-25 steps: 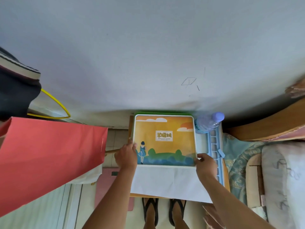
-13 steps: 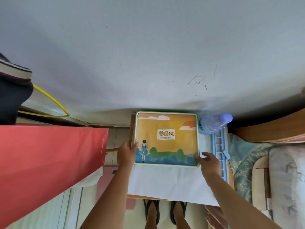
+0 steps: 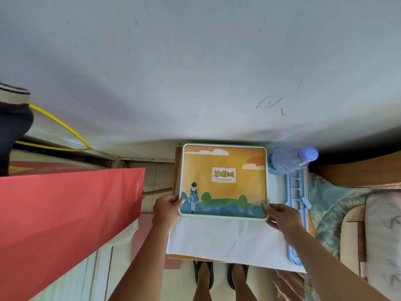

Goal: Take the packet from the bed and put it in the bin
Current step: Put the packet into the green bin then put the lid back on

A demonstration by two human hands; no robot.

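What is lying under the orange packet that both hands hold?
Under the packet lies a white sheet, spreading toward the person. A strip of wood shows along the packet's left edge. What is directly beneath the packet's middle is covered.

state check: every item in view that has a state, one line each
packet: lying flat on the white sheet, held at both near corners
left hand: gripping the packet's near left corner
right hand: gripping the packet's near right corner
water bottle: capped, lying on its side
white sheet: spread flat under the packet
red bag: tilted, opening not visible
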